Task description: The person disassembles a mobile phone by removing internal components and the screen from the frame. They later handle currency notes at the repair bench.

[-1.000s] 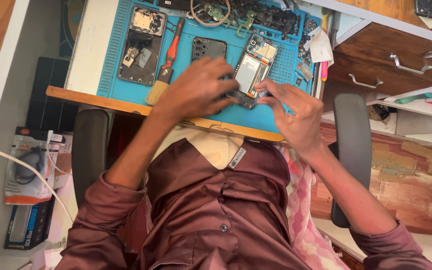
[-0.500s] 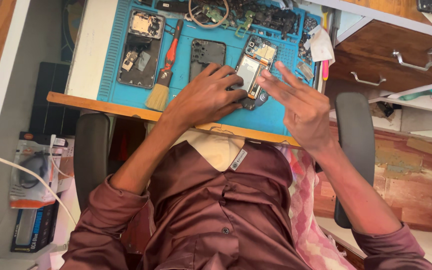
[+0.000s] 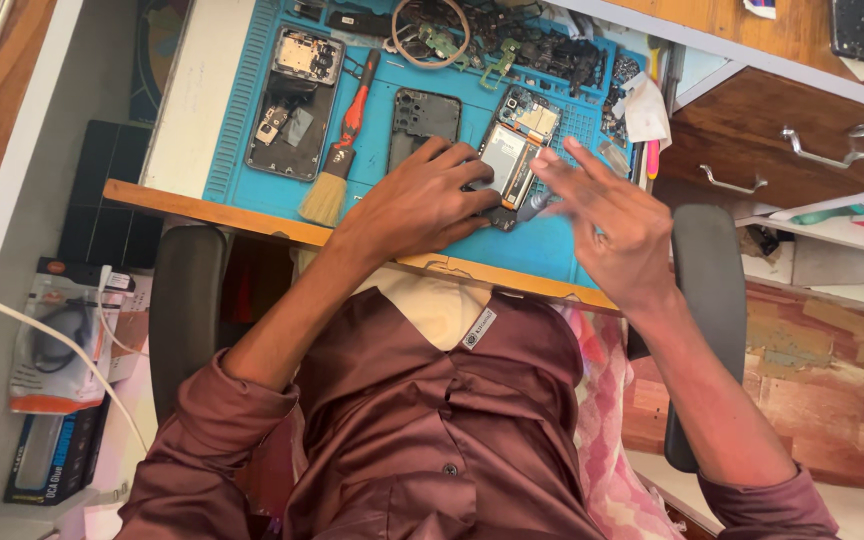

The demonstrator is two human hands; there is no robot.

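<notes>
Seen from above, a wooden-edged counter (image 3: 252, 215) carries a blue ribbed work mat (image 3: 452, 235) crowded with disassembled phone parts. Centre of the mat: an opened phone (image 3: 508, 165), back off, its pale battery and circuit board exposed, lying slightly tilted. The left hand (image 3: 417, 205) lies flat across the mat with its fingers (image 3: 467, 170) touching the phone's near edge, pinning it down rather than closing on it. The right hand (image 3: 612, 225) hovers just beside the phone with fingers spread and blurred; it appears to hold nothing, though a small part between the fingertips cannot be ruled out.

Judged from this arrangement, the step in hand is work on the internals of the opened phone, steadied by one hand. A next move would call for a fine fingertip pinch, or a tool, brought to the exposed board while the phone is kept from sliding.

Other items on the mat: a dark phone back cover (image 3: 424, 118) just behind the left hand; a second gutted phone frame (image 3: 292, 100) well to the left; between them a red-handled brush (image 3: 342, 150) with pale bristles toward the counter edge; a wire ring (image 3: 430, 30) and loose parts along the far side.

Packages: on the floor at lower left, a clear blister pack with an orange base (image 3: 57, 340) holding a dark cable, and below it a dark blue oblong box (image 3: 57, 455) with pale lettering. A small white label (image 3: 479, 328) sits on the maroon shirt's placket.
</notes>
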